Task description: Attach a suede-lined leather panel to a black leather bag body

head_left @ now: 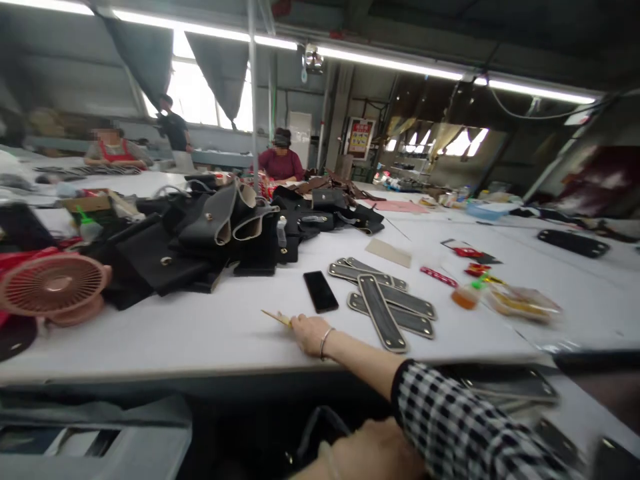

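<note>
My right hand (309,333), in a black-and-white checked sleeve, reaches over the front of the white table. Its fingers are closed on a thin yellowish stick-like tool (276,318) that points left. Just beyond it lies a black phone (321,291). Several dark straps with pale edges and metal studs (381,312) overlap to the right of the phone. Lower down, below the table edge, my left hand (373,450) is blurred beneath my right forearm, and its fingers cannot be made out. A dark looped item (323,427) is beside it in the shadow.
Black leather pieces (240,227) are heaped at the left, near a pink fan (55,283). To the right are a bottle of amber liquid (466,297) and a clear food pack (523,303). More straps (510,383) lie at lower right. Several people work across the table.
</note>
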The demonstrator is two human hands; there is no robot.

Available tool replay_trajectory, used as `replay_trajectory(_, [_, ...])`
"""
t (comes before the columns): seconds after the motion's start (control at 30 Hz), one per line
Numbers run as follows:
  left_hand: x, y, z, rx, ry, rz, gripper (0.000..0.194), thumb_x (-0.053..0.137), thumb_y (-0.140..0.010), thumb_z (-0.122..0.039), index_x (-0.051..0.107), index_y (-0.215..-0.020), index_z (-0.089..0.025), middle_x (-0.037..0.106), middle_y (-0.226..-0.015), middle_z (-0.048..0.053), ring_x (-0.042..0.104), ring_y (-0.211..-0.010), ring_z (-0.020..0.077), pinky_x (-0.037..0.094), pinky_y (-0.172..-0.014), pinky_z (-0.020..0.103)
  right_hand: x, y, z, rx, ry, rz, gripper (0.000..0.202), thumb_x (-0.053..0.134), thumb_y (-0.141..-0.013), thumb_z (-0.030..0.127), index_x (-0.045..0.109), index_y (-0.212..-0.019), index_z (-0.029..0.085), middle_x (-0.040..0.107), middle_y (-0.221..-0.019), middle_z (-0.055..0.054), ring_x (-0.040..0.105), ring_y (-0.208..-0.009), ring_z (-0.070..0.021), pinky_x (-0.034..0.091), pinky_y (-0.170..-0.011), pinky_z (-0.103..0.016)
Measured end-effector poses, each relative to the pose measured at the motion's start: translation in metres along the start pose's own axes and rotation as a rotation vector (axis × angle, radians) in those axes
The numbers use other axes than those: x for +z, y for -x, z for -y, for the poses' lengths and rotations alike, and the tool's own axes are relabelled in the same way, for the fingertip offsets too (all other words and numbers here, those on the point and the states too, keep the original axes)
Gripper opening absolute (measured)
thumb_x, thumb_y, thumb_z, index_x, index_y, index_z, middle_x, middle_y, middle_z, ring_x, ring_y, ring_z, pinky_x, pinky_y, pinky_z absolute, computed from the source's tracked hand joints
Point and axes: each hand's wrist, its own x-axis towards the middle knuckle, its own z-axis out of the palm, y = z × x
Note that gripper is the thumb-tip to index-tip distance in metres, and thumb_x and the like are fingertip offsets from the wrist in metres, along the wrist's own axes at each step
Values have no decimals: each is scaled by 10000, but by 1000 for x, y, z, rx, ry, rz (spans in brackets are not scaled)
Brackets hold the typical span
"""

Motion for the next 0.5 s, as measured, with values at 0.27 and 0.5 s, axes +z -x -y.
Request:
replay_trajectory(0.27, [-30,-16,-7,182,-117,170,881,768,-653,-602,425,-1404,-296,576,-1257,101,581,-1095,349,490,-924,487,-26,225,-149,505,-622,-337,263,400,-985,365,543,-946,147,369,-558,76,401,-447,-92,387,-469,-212])
replay_trajectory(0.5, [-49,-40,-9,124,67,432,954,829,-592,-592,446,-1416,-302,626,-1235,69,594,-1092,327,440,-954,396,123,270,-94,626,-836,-297,487,362,-993,533,530,-733,156,464,-567,34,510,-495,-115,488,-516,-258])
